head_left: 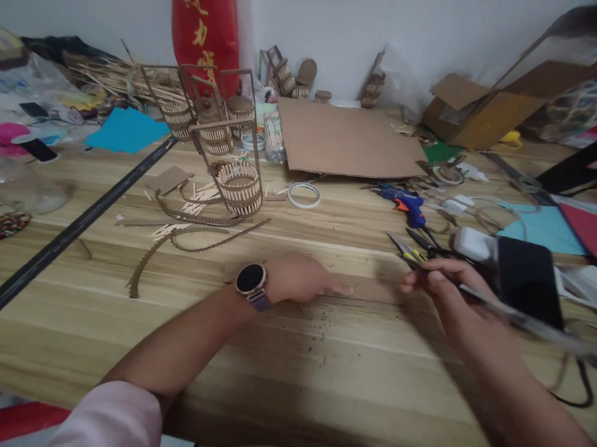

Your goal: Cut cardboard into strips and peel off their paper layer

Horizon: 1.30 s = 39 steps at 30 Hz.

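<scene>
My left hand (298, 277), a watch (250, 279) on its wrist, lies palm down on a flat strip of brown cardboard (375, 289). One digit stretches along the strip; the other fingers are curled or hidden. To the right, my right hand (449, 295) is raised over the table, its fingers closed on a long thin grey strip (528, 322) that is blurred by motion, its kind unclear. Just beyond those fingertips is a pointed tool with yellow parts (407, 250). Dark crumbs (317, 331) are scattered in front of the left hand.
Small stick baskets with tall handles (239, 187) stand at back left. Near them lie toothed cardboard strips (151, 262) and a white tape ring (304, 195). A cardboard sheet (350, 139), blue glue gun (404, 204), black phone (528, 279) and open box (484, 113) are farther right.
</scene>
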### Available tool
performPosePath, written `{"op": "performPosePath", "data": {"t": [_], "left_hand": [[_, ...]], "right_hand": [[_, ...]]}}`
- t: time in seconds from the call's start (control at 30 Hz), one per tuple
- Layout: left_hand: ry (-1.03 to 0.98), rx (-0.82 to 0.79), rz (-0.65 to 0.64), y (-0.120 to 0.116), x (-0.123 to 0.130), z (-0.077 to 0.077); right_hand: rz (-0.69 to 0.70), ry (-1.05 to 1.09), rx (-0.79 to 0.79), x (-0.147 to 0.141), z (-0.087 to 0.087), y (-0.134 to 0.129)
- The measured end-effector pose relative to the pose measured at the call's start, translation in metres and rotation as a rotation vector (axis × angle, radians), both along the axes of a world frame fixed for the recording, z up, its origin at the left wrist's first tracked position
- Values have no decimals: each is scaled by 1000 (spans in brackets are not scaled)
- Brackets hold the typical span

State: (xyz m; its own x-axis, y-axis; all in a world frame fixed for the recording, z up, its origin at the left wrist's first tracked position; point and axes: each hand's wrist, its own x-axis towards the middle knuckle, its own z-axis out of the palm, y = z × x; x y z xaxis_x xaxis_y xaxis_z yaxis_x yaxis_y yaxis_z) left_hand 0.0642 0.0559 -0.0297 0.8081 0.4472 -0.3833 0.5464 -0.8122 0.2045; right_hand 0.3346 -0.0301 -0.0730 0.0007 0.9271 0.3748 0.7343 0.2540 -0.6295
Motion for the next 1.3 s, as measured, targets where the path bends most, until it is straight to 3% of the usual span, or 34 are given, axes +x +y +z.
{"op": "performPosePath", "data": {"t": [0.1, 0.37, 0.47, 0.83, 1.13, 1.3], "left_hand": [[-1, 12, -12, 0, 0, -3], [32, 8, 7, -1, 2, 1], [31, 15, -3, -1, 2, 2], [18, -14, 1, 0, 2, -1], [-79, -258, -52, 22, -10, 4], [-16, -208, -26, 18, -11, 11]], "right_hand": [[-14, -25, -18, -4, -2, -7], [304, -189, 30, -3, -25, 8], [313, -229, 58, 1, -30, 10], [360, -283, 95, -4, -25, 10], [386, -310, 132, 3, -32, 11], [403, -347, 174, 3, -32, 11]]}}
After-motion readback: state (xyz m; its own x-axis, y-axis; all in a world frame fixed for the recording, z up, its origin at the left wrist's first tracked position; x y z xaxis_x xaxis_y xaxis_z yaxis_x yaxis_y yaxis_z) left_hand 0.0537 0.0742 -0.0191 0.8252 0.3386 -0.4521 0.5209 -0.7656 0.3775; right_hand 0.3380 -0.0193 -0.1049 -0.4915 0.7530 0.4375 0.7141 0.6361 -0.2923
